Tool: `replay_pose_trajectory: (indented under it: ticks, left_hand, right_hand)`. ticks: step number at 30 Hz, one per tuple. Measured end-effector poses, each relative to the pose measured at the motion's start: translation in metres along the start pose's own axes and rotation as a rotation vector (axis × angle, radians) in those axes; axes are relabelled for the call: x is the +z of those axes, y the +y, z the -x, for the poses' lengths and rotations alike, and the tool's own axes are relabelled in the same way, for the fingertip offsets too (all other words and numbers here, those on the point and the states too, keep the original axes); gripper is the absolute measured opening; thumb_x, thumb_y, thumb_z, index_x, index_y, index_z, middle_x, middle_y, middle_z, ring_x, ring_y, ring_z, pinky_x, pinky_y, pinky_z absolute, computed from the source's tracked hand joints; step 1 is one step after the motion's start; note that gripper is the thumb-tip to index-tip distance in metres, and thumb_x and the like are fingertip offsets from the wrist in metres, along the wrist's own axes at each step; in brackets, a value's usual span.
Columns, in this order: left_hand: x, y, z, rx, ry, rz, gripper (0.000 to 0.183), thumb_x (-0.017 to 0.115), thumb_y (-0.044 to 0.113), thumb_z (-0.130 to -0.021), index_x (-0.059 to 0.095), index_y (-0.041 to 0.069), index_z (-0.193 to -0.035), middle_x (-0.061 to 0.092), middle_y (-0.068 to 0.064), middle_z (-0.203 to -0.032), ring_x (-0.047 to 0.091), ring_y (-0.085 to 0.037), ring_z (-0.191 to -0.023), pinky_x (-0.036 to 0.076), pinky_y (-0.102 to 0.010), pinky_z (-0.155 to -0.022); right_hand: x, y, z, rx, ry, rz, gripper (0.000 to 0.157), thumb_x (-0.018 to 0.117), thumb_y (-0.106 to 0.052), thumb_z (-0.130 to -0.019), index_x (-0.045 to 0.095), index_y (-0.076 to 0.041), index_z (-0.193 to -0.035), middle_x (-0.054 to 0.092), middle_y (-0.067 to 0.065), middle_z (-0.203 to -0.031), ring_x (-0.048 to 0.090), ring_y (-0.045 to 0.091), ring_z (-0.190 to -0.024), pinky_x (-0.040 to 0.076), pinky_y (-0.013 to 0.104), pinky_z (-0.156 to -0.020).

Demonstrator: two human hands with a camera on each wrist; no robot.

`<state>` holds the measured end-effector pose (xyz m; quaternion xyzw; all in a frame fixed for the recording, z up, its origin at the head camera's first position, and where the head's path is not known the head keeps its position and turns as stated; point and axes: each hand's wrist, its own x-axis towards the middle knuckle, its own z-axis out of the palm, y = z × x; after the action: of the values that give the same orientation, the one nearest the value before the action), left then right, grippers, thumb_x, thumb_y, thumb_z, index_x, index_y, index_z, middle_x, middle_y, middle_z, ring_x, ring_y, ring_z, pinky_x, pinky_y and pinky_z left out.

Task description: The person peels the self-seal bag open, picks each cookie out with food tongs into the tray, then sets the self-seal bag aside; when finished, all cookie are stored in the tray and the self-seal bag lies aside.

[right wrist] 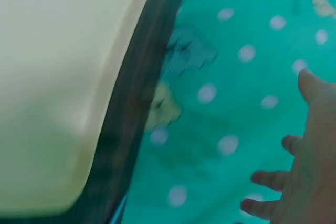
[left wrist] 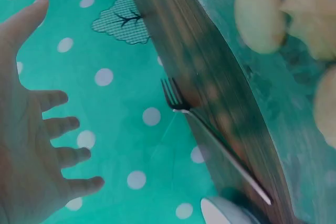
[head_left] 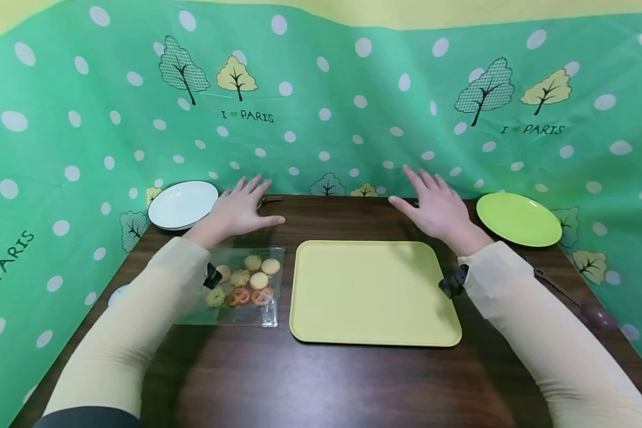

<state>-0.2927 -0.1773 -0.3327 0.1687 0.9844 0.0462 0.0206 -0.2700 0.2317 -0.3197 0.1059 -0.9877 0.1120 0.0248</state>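
Note:
My left hand [head_left: 238, 209] hovers over the back left of the table, fingers spread and holding nothing. Behind it lies a metal fork [left wrist: 231, 156], partly hidden in the head view. Below that wrist is a clear plastic bag [head_left: 276, 257] with several cookies [head_left: 259, 281]; my sleeve covers its left part. My right hand [head_left: 437, 208] is raised over the back right, fingers extended, with nothing in its grasp. A pale yellow tray [head_left: 371, 291] lies flat in the middle, nearest to the right wrist. Both hands are apart from these things.
A white dark-rimmed plate [head_left: 184, 203] stands back left, a green plate [head_left: 519, 220] back right. Along the right edge lies a brown ladle or spoon [head_left: 598, 315]. A white item [head_left: 116, 294] peeks out beside the left sleeve. A dotted green cloth [head_left: 326, 77] hangs around the table.

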Motion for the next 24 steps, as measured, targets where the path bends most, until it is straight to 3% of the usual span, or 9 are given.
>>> replay_pose_trajectory:
  ticks: [4,7,10,14,17,24]
  left_hand:
    - [-0.001,-0.014,0.024,0.113,-0.002,0.079,0.097,0.050,0.076,-0.079,0.017,0.020,-0.152,0.015,-0.009,-0.158,0.012,-0.037,-0.144,0.024,-0.056,-0.109]
    - [0.001,-0.030,0.048,0.185,-0.031,0.150,0.094,0.058,0.066,-0.081,0.022,0.016,-0.151,0.019,-0.012,-0.156,0.018,-0.034,-0.143,0.026,-0.053,-0.109]
    - [0.010,-0.048,0.075,0.217,-0.064,0.184,0.095,0.066,0.059,-0.079,0.023,0.012,-0.150,0.020,-0.015,-0.155,0.023,-0.036,-0.141,0.027,-0.054,-0.108]
    - [0.028,-0.069,0.109,0.200,-0.097,0.218,0.099,0.074,0.051,-0.076,0.024,0.008,-0.149,0.024,-0.019,-0.153,0.026,-0.039,-0.138,0.027,-0.056,-0.107]
    - [0.043,-0.078,0.128,0.171,-0.113,0.266,0.100,0.077,0.049,-0.074,0.026,0.005,-0.148,0.028,-0.020,-0.151,0.028,-0.040,-0.137,0.030,-0.057,-0.105]
    - [0.067,-0.086,0.148,0.108,-0.122,0.320,0.109,0.078,0.057,-0.066,0.028,0.003,-0.147,0.029,-0.023,-0.150,0.026,-0.044,-0.137,0.031,-0.058,-0.103]
  right_hand:
    - [0.004,-0.026,0.005,-0.149,0.018,-0.158,0.074,0.031,-0.064,-0.094,0.007,-0.026,-0.153,0.021,0.016,-0.155,0.018,0.043,-0.140,0.018,0.061,-0.109]
    - [0.011,-0.051,0.012,-0.289,-0.029,-0.274,0.067,0.036,-0.053,-0.098,0.016,-0.021,-0.152,0.029,0.013,-0.153,0.028,0.037,-0.138,0.021,0.054,-0.111]
    - [0.023,-0.076,0.022,-0.411,-0.090,-0.305,0.063,0.040,-0.048,-0.098,0.020,-0.020,-0.151,0.039,0.011,-0.147,0.037,0.031,-0.134,0.025,0.049,-0.111]
    - [0.043,-0.108,0.036,-0.521,-0.127,-0.288,0.062,0.050,-0.046,-0.095,0.032,-0.017,-0.147,0.051,0.008,-0.138,0.044,0.026,-0.129,0.030,0.045,-0.109]
    - [0.058,-0.132,0.044,-0.585,-0.158,-0.272,0.059,0.059,-0.042,-0.092,0.041,-0.016,-0.142,0.051,0.004,-0.138,0.044,0.022,-0.130,0.030,0.040,-0.110]
    - [0.096,-0.181,0.059,-0.767,-0.257,-0.163,0.048,0.067,-0.028,-0.088,0.053,-0.018,-0.132,0.052,0.001,-0.133,0.047,0.019,-0.123,0.038,0.035,-0.104]
